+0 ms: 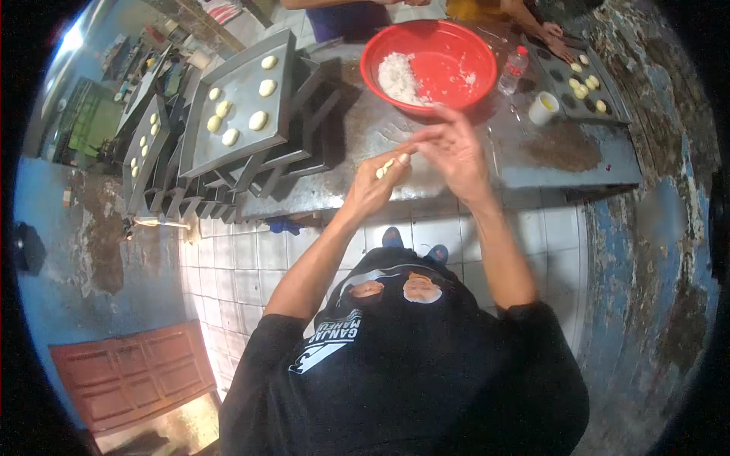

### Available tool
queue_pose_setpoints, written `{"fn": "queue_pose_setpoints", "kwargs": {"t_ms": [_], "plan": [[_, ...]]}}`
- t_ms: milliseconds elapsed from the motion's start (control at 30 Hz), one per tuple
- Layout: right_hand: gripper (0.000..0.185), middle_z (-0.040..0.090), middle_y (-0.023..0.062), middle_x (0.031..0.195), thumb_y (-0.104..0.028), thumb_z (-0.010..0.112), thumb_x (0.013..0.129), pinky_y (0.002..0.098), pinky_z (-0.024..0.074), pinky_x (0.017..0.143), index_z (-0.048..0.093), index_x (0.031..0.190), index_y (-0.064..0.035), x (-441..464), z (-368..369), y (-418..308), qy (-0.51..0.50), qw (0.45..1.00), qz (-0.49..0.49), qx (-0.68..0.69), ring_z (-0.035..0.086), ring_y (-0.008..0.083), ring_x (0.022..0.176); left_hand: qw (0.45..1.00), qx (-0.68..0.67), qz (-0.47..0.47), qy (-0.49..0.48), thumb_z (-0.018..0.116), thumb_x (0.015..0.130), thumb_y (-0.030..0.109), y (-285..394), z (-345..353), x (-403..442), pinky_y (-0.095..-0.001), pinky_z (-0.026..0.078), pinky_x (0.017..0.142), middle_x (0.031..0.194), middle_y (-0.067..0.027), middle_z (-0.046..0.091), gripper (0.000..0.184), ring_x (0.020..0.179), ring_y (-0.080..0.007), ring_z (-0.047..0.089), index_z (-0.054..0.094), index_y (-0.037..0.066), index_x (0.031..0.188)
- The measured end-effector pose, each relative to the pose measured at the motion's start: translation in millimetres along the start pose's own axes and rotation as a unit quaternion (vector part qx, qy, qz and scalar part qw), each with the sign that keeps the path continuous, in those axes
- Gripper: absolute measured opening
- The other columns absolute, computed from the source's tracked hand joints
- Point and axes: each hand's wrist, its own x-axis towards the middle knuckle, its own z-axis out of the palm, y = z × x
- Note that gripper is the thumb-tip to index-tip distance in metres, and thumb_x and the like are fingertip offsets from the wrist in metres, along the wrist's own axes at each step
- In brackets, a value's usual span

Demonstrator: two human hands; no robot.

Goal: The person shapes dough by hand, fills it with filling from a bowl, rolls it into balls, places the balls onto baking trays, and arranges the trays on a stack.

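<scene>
Pale dough (385, 168) shows in my left hand (374, 182), whose fingers are wrapped round it above the table's front edge. Just to the right, my right hand (455, 152) is raised with its fingers apart and nothing seen in it; its fingertips come close to the left fingers. Beyond both hands stands a red basin (456, 72) with a white, crumbly mass (399, 78) at its left side. Left of my hands, a metal tray (247, 99) on a stack holds several round dough balls (258, 120).
A bottle (513, 71) and a white cup (544, 109) stand right of the basin. A dark tray (589, 106) with dough balls lies at the far right, a co-worker's hand (559, 44) over it. Another person stands behind the basin. More trays (141, 152) lean at the left.
</scene>
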Motion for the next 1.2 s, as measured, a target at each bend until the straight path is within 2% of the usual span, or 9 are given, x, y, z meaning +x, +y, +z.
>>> {"fn": "queue_pose_setpoints", "kwargs": {"t_ms": [300, 433, 567, 633, 767, 900, 967, 1100, 1200], "plan": [[0.043, 0.073, 0.008, 0.093, -0.011, 0.073, 0.091, 0.0311, 0.0562, 0.08, 0.059, 0.131, -0.0057, 30.0, 49.8, -0.7, -0.317, 0.89, 0.011, -0.327, 0.07, 0.0164, 0.085, 0.995, -0.078, 0.013, -0.061, 0.068, 0.098, 0.034, -41.4, -43.7, -24.8, -0.0283, 0.051, 0.09, 0.118, -0.007, 0.066, 0.066, 0.103, -0.0106, 0.061, 0.044, 0.004, 0.153], [0.057, 0.071, 0.0145, 0.106, -0.022, 0.079, 0.088, 0.0369, 0.0558, 0.088, 0.055, 0.134, 0.0013, 34.1, 104.9, 40.0, -0.077, 0.99, -0.04, -0.111, 0.07, 0.0266, 0.093, 0.979, -0.136, -0.14, 0.056, 0.056, 0.105, 0.044, -18.1, -85.0, -34.5, -0.0314, 0.05, 0.096, 0.132, -0.0061, 0.061, 0.06, 0.111, -0.0123, 0.06, 0.047, 0.007, 0.152], [0.051, 0.062, 0.0135, 0.13, -0.025, 0.074, 0.095, 0.034, 0.0515, 0.096, 0.054, 0.132, 0.0033, 24.0, 160.0, 74.6, -0.141, 0.859, -0.277, -0.407, 0.062, 0.0241, 0.114, 0.92, -0.377, -0.043, 0.097, 0.031, 0.105, 0.066, -24.4, -107.0, -43.7, -0.0368, 0.027, 0.12, 0.166, -0.0064, 0.03, 0.082, 0.148, -0.0208, 0.033, 0.021, 0.009, 0.164], [0.05, 0.063, 0.0084, 0.126, -0.032, 0.069, 0.099, 0.0349, 0.0515, 0.095, 0.054, 0.133, 0.0013, 36.1, 186.2, 95.7, -0.048, 0.986, 0.042, -0.156, 0.061, 0.0212, 0.114, 0.899, -0.427, 0.021, 0.097, 0.032, 0.106, 0.063, -35.2, -130.1, -41.2, -0.0365, 0.019, 0.124, 0.171, -0.0074, 0.017, 0.083, 0.154, -0.0234, 0.022, 0.01, 0.009, 0.165], [0.04, 0.064, 0.0053, 0.12, -0.033, 0.057, 0.106, 0.0303, 0.0513, 0.09, 0.055, 0.134, -0.0036, 81.2, 269.0, 93.3, -0.095, 0.95, 0.294, 0.044, 0.063, 0.0148, 0.104, 0.917, -0.296, 0.124, 0.237, 0.05, 0.107, 0.043, -72.3, -201.0, -44.4, -0.0363, 0.019, 0.124, 0.166, -0.0113, 0.03, 0.054, 0.155, -0.023, 0.021, 0.06, 0.001, 0.14], [0.031, 0.068, 0.0032, 0.11, -0.025, 0.058, 0.105, 0.0283, 0.0518, 0.086, 0.06, 0.127, -0.0029, 152.3, 346.1, 126.6, -0.247, 0.876, 0.413, -0.002, 0.065, 0.0135, 0.098, 0.837, -0.455, 0.119, 0.279, 0.053, 0.107, 0.035, -105.1, -281.5, -67.5, -0.0368, 0.027, 0.121, 0.166, -0.0122, 0.03, 0.064, 0.15, -0.024, 0.032, 0.031, 0.004, 0.16], [0.036, 0.067, 0.0055, 0.109, -0.019, 0.065, 0.099, 0.0282, 0.0534, 0.081, 0.059, 0.129, 0.0013, 194.8, 397.1, 157.1, -0.289, 0.879, 0.372, -0.072, 0.065, 0.013, 0.096, 0.827, -0.371, 0.193, 0.376, 0.062, 0.103, 0.022, -136.9, -316.0, -83.8, -0.0398, 0.034, 0.117, 0.167, -0.0147, 0.026, 0.084, 0.145, -0.0243, 0.038, 0.007, 0.008, 0.165], [0.048, 0.064, 0.0191, 0.119, -0.017, 0.069, 0.095, 0.039, 0.0519, 0.09, 0.054, 0.133, 0.0076, 275.2, 487.6, 263.7, -0.317, 0.899, 0.069, -0.294, 0.064, 0.0283, 0.106, 0.854, -0.327, 0.102, 0.392, 0.063, 0.101, 0.013, -214.1, -373.1, -162.7, -0.0369, 0.044, 0.111, 0.151, -0.0147, 0.05, 0.065, 0.133, -0.0208, 0.052, 0.034, 0.005, 0.158], [0.051, 0.055, 0.0339, 0.128, -0.018, 0.065, 0.095, 0.0509, 0.0411, 0.108, 0.05, 0.134, 0.01, 312.9, 506.7, 357.2, -0.478, 0.677, -0.175, -0.531, 0.052, 0.049, 0.121, 0.835, -0.272, -0.018, 0.478, 0.06, 0.101, 0.013, -245.3, -388.4, -231.8, -0.0366, 0.045, 0.109, 0.139, -0.0124, 0.062, 0.053, 0.123, -0.0212, 0.059, 0.045, 0.003, 0.151]]}}
